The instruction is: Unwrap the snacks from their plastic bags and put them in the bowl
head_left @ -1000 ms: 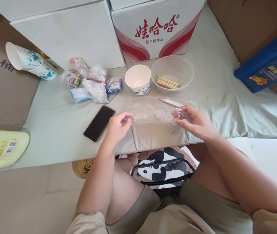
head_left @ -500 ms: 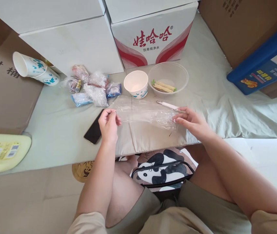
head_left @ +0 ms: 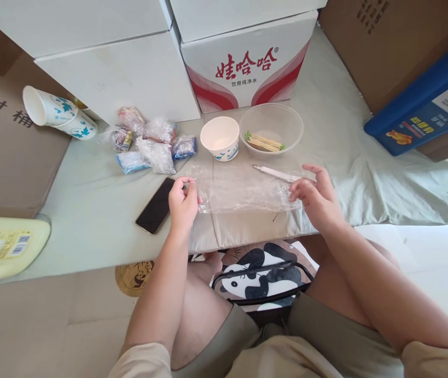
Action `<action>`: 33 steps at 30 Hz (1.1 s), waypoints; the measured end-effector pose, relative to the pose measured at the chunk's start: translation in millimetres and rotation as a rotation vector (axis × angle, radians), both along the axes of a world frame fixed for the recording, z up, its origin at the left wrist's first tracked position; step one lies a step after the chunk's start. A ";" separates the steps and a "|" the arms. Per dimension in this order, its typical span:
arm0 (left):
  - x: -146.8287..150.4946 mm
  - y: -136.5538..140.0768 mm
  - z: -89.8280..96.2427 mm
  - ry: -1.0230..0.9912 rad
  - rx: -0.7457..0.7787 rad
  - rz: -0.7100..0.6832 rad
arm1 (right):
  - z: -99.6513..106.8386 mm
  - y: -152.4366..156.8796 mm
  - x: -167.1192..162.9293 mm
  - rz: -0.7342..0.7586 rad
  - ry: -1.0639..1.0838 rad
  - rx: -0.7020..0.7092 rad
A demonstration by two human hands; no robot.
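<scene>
A clear plastic bag lies stretched low over the cloth between my two hands. My left hand pinches its left end between thumb and fingers. At the other end my right hand is closed on the bag's edge, its index finger raised. Just behind the bag rests a white pen-like tool with a metal tip, its right end close to my right fingers. Partly behind my left hand lies a black phone.
Behind the bag stand a white paper bowl and a clear plastic bowl holding several green-tipped sticks. Several wrapped packets sit to the left, near stacked paper cups. Cartons line the back; a blue container is right.
My right hand has moved slightly right and raised its index finger. The bag is spread wider and flatter, and my left hand has shifted slightly right.
</scene>
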State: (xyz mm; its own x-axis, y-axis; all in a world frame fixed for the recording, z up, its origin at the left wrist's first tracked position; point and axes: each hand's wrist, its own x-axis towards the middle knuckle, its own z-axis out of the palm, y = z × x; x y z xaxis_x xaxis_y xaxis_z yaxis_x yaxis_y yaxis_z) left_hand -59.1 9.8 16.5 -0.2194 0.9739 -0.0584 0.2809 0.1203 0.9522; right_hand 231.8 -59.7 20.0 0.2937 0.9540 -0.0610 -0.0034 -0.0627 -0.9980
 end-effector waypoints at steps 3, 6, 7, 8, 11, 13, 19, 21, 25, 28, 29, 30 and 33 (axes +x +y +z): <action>-0.1 1.1 2.8 -0.072 -0.024 0.044 | 0.6 -3.1 -2.1 0.065 -0.060 0.066; -0.5 2.0 2.5 -0.110 -0.022 0.045 | 0.0 -4.3 -4.6 0.111 -0.133 -0.015; -0.8 2.2 1.3 -0.097 -0.017 0.036 | -0.2 -4.3 -5.0 0.119 -0.167 -0.049; -1.3 2.5 -0.5 -0.072 -0.013 0.023 | -0.6 -4.1 -5.1 0.120 -0.209 -0.076; -4.4 3.7 -6.8 0.064 -0.011 -0.014 | -3.3 -2.5 -3.3 0.088 -0.370 -0.113; -7.0 4.8 -9.3 0.179 -0.021 -0.012 | -7.3 -0.6 -0.8 0.069 -0.479 -0.115; -5.8 8.5 -6.3 0.609 -0.051 -0.007 | -21.3 5.0 1.0 0.057 -0.886 -0.083; -3.3 9.4 -7.8 0.692 -0.045 -0.003 | -22.7 5.5 -1.2 0.055 -1.038 -0.076; -1.0 10.9 -17.4 0.760 0.110 -0.068 | -22.9 2.7 -4.9 0.153 -1.210 0.081; -2.3 12.8 -23.7 0.740 0.160 -0.148 | -23.3 -3.7 -4.3 0.309 -1.247 0.162; -3.1 13.4 -24.5 0.733 0.151 -0.162 | -23.4 -5.9 -3.1 0.384 -1.240 0.171; -3.9 14.1 -24.6 0.727 0.137 -0.173 | -23.2 -7.8 -1.2 0.466 -1.217 0.175; -4.6 14.4 -21.5 0.664 0.114 -0.225 | -21.0 -8.3 7.3 0.615 -1.077 0.158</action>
